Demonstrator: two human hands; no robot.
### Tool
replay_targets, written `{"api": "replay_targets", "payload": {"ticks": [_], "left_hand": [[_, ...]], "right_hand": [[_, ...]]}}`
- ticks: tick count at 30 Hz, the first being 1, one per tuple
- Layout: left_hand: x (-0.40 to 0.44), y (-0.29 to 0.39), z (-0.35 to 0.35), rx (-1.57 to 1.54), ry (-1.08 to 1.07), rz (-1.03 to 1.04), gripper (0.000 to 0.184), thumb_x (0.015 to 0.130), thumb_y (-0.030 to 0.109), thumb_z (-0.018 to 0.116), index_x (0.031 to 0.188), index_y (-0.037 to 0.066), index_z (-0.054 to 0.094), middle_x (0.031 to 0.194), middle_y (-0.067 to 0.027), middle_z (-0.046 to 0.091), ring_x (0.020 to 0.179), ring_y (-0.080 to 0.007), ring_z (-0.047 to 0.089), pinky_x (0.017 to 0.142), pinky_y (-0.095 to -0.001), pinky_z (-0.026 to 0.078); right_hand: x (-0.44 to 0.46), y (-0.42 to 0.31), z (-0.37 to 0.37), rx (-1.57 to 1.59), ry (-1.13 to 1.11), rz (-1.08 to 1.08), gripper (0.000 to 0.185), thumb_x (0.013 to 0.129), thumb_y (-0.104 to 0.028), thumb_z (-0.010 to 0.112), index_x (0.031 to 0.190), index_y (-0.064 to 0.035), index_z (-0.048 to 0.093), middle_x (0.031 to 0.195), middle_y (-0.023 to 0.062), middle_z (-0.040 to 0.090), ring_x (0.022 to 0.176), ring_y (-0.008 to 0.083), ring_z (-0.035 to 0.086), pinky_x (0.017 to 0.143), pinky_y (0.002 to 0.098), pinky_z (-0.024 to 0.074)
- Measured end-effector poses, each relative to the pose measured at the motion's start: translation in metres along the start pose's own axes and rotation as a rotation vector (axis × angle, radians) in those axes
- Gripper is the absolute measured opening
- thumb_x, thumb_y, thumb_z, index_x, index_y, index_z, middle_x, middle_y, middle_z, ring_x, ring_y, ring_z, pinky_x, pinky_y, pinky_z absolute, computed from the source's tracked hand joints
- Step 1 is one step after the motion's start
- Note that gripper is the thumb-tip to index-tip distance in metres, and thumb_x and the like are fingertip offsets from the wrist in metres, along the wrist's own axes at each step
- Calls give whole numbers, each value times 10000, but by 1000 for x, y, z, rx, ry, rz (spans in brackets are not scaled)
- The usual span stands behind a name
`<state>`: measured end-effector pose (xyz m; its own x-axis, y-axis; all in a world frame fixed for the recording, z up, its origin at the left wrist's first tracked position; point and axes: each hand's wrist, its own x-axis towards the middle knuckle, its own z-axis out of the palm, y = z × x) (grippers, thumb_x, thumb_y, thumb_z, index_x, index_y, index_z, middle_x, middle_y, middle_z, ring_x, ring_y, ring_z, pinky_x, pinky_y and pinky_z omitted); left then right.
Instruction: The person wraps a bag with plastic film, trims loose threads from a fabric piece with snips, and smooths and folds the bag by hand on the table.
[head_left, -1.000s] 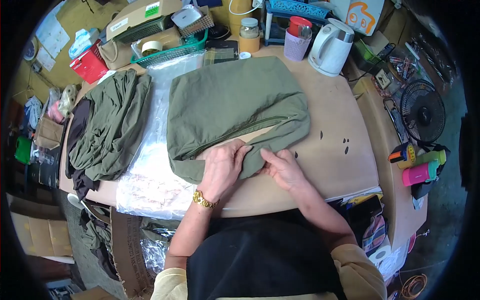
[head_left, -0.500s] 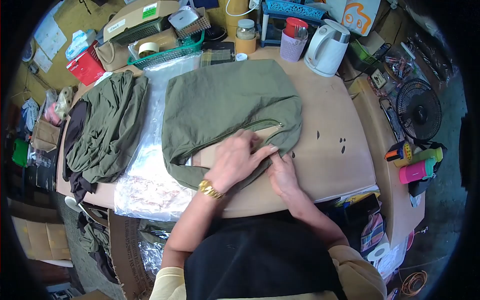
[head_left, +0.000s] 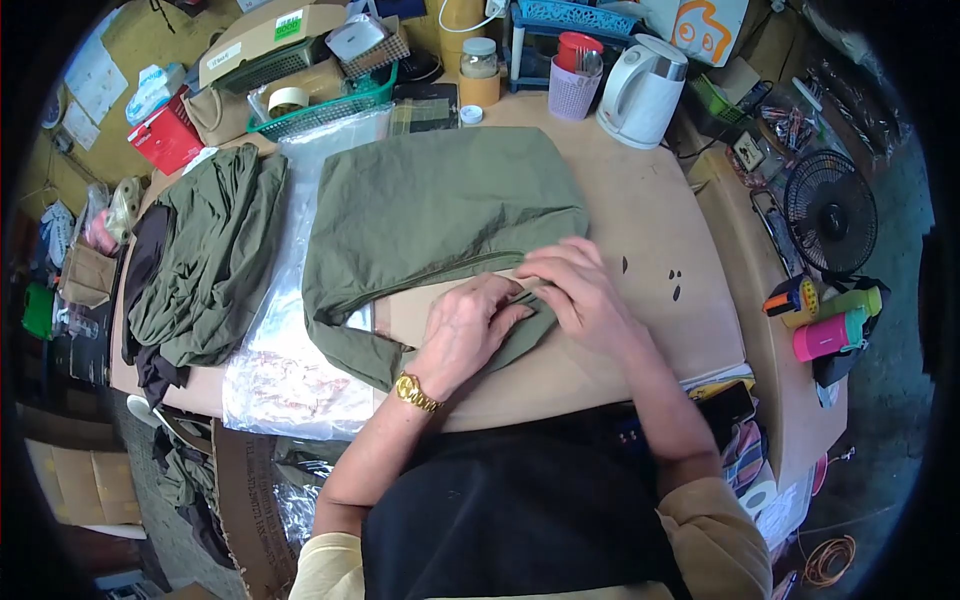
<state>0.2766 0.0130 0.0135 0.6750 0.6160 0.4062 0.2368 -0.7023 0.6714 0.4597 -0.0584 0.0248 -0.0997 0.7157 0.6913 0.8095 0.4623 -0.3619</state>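
Note:
An olive-green fabric bag [head_left: 430,200] lies flat on the cardboard-covered table, its zip [head_left: 460,268] running along a curved opening. Cardboard shows through between the bag's body and the band of fabric [head_left: 355,352] nearest me. My left hand [head_left: 465,325], with a gold watch [head_left: 416,392] at the wrist, has its fingers closed on this band near its right end. Just right of it, my right hand [head_left: 580,295] grips the same fabric by the end of the zip, fingers bent over it. The fingertips of both hands are partly hidden in the folds.
A crumpled pile of green cloth [head_left: 205,265] lies at the left, beside clear plastic sheeting [head_left: 285,355]. Along the back stand a green basket [head_left: 330,115], a jar [head_left: 480,72], a lilac cup [head_left: 574,90] and a white kettle [head_left: 643,95]. A black fan [head_left: 830,215] stands at the right.
My right hand has come up from under the bag's near edge to above the fabric by the zip end. The near band is now bunched between both hands, and the bag's right side has drawn inward.

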Motion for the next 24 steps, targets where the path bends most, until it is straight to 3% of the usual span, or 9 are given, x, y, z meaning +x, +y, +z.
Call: {"api": "replay_targets", "payload": {"ticks": [1, 3, 7, 12, 15, 19, 22, 24], "left_hand": [[-7, 2, -5, 0, 4, -3, 264, 819, 202, 781, 967, 1, 699, 839, -142, 680, 703, -305, 662, 639, -383, 517], [-22, 5, -19, 95, -124, -228, 293, 828, 245, 776, 962, 5, 676, 854, -158, 686, 723, -312, 675, 656, -389, 526], [-52, -15, -26, 162, -47, -203, 307, 868, 291, 738, 848, 4, 631, 773, -169, 673, 687, -341, 663, 638, -411, 515], [-62, -20, -37, 229, 38, -195, 309, 883, 286, 725, 745, 22, 644, 666, -184, 619, 618, -354, 622, 572, -428, 475], [-61, -21, -41, 225, 108, -118, 252, 889, 278, 722, 779, 54, 688, 626, -148, 620, 556, -327, 616, 533, -408, 476], [-57, -24, -42, 205, 121, -85, 266, 908, 311, 694, 800, 69, 691, 666, -124, 664, 610, -312, 660, 552, -403, 508], [-50, -25, -49, 284, 36, -114, 245, 916, 310, 680, 836, 79, 700, 679, -121, 670, 616, -309, 664, 554, -403, 514], [-45, -26, -50, 227, -6, -11, 192, 893, 254, 709, 844, 70, 728, 689, -133, 661, 604, -329, 645, 559, -399, 507]], "right_hand": [[-2, 15, 9, 2, -4, -3, 87, 889, -91, 686, 951, -57, 635, 824, 75, 658, 790, 255, 609, 910, 445, 440], [-8, 45, 27, 10, -169, -84, 83, 906, -139, 677, 958, -79, 650, 805, 53, 656, 787, 238, 606, 978, 487, 404], [-8, 65, 38, 34, -221, -79, 153, 912, -232, 680, 877, -87, 647, 729, 40, 632, 730, 229, 590, 965, 511, 395], [-8, 86, 47, -22, 8, -4, 386, 945, -297, 657, 647, -69, 565, 528, 77, 478, 513, 288, 465, 815, 434, 433], [-8, 85, 50, 41, 55, 99, 418, 963, -290, 638, 622, -62, 557, 497, 92, 431, 494, 310, 443, 771, 425, 435], [-1, 76, 46, 11, 6, 139, 375, 934, -345, 663, 685, -69, 610, 527, 61, 473, 519, 285, 482, 814, 430, 428], [28, 22, 35, -128, 49, -8, 345, 841, -423, 734, 777, -90, 665, 573, 21, 531, 550, 256, 525, 891, 451, 420], [34, -4, 34, 35, -212, -182, 421, 752, -492, 772, 803, -92, 651, 609, 28, 534, 653, 254, 568, 939, 459, 416]]}}
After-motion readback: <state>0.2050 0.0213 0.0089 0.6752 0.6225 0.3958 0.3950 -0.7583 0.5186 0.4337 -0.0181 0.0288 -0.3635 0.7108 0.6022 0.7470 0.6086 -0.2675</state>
